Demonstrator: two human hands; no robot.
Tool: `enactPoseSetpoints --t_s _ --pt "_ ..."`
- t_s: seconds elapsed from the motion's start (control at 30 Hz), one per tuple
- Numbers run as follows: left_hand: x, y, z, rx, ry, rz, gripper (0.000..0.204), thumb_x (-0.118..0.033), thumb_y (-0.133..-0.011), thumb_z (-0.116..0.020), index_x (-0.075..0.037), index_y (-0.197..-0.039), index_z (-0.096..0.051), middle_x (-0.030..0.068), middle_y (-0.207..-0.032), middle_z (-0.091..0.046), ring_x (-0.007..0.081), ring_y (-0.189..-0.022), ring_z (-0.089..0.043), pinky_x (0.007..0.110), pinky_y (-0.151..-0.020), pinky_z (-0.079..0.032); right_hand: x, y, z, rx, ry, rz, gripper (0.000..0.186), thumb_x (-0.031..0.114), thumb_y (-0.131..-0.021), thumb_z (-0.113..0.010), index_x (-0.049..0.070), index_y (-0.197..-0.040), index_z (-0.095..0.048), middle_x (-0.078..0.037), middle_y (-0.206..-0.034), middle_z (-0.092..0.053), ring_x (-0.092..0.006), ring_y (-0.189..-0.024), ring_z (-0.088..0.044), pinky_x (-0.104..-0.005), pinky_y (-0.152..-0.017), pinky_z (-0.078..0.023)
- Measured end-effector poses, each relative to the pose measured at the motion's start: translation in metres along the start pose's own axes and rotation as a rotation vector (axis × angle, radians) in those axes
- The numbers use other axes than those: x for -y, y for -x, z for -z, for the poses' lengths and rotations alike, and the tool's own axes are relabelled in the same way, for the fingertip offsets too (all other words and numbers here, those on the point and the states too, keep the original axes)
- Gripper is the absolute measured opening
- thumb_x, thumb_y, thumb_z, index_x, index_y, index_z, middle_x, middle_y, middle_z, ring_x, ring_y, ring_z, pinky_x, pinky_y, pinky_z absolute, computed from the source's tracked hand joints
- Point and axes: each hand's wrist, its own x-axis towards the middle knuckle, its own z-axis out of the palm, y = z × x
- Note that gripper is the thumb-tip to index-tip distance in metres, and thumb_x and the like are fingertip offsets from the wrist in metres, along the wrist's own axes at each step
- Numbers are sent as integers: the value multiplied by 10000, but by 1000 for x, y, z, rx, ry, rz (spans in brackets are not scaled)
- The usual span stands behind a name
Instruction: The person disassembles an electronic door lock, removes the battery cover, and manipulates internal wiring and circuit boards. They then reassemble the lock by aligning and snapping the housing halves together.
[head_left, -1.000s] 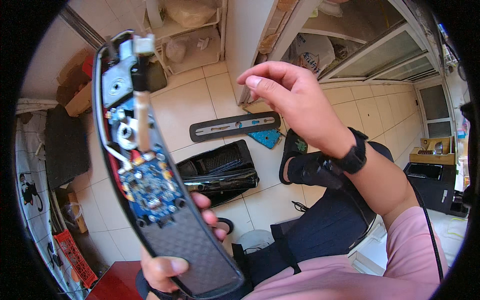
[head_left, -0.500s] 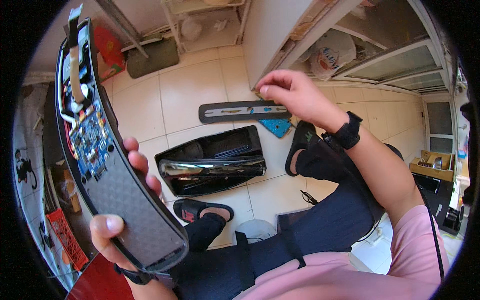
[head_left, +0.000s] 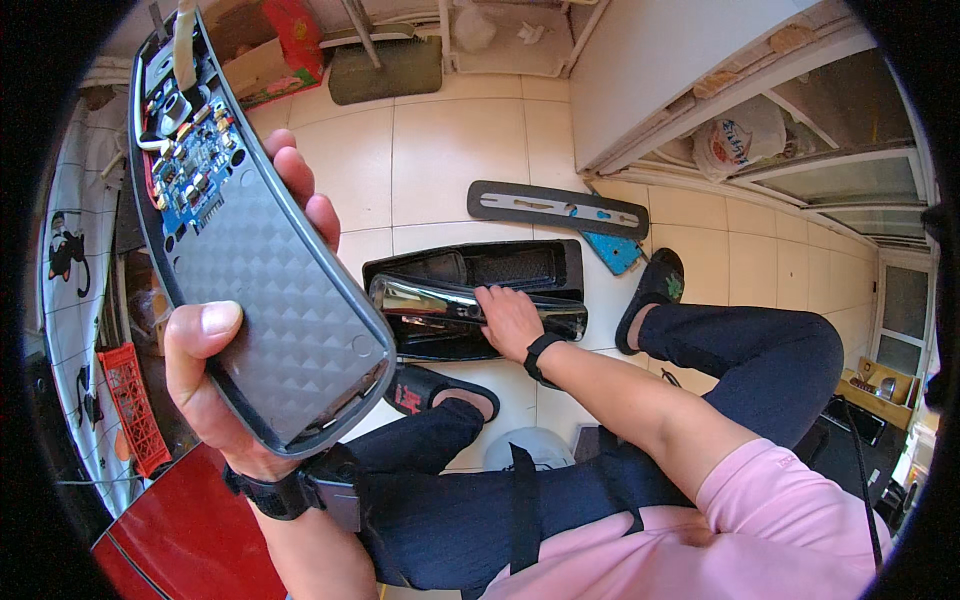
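A long dark-grey casing [head_left: 285, 300], its face textured, a blue circuit board [head_left: 200, 165] toward its upper end, sits in the left hand [head_left: 205, 385], which clasps it, thumb on the face, fingers at the right edge; it slants upper left to lower right, board end away from the person; on the floor [head_left: 345, 150], a glossy black cover [head_left: 425, 298] lies over a black shell [head_left: 520, 260], beneath the right hand [head_left: 512, 325], whose grip I cannot tell; its axis runs nearly left-right.
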Motion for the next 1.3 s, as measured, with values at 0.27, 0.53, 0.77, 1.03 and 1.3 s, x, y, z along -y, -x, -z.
enactPoseSetpoints --t_s 0.27,0.53,0.77,1.03,1.3 --pt "2 7 1 -104 -58 -70 939 19 -734 -555 11 -1581 -149 179 -1501 -420 362 -1369 -482 507 -1156 -438 -38 1 49 30 -509 -129 560 125 -808 -671 63 -1339 -504 -193 -1184 -655 -379 -1068 -653 -434 -920 -529" --pt "11 4 -3 -59 -87 -184 907 -92 -734 -595 46 -1557 -238 217 -1456 -506 337 -1307 -568 434 -1129 -470 -52 20 157 342 -1677 -369 368 44 -868 -530 33 -1236 -524 -33 -857 -573 -140 -718 -561 -291 -715 -552" --pt "12 7 -17 -197 -187 -266 913 -92 -693 -615 56 -1532 -285 205 -1408 -546 321 -1256 -604 401 -1082 -515 -35 67 230 457 -1981 -307 425 126 -935 -542 -35 -1327 -574 -169 -1232 -685 -241 -1088 -700 -397 -973 -573" --pt "6 18 -19 -139 -172 -117 877 -98 -712 -610 56 -1522 -313 210 -1399 -557 316 -1227 -624 411 -1062 -527 -14 65 229 549 -2121 -304 554 482 -1020 -507 -3 -1275 -587 -213 -1172 -666 -326 -1074 -677 -486 -969 -551" --pt "5 22 -24 -119 -164 -53 872 -100 -727 -597 62 -1529 -294 218 -1416 -545 320 -1254 -605 424 -1069 -521 5 67 231 694 -2382 -246 520 411 -1057 -486 -2 -1362 -566 -188 -1276 -671 -271 -1116 -693 -430 -992 -563"
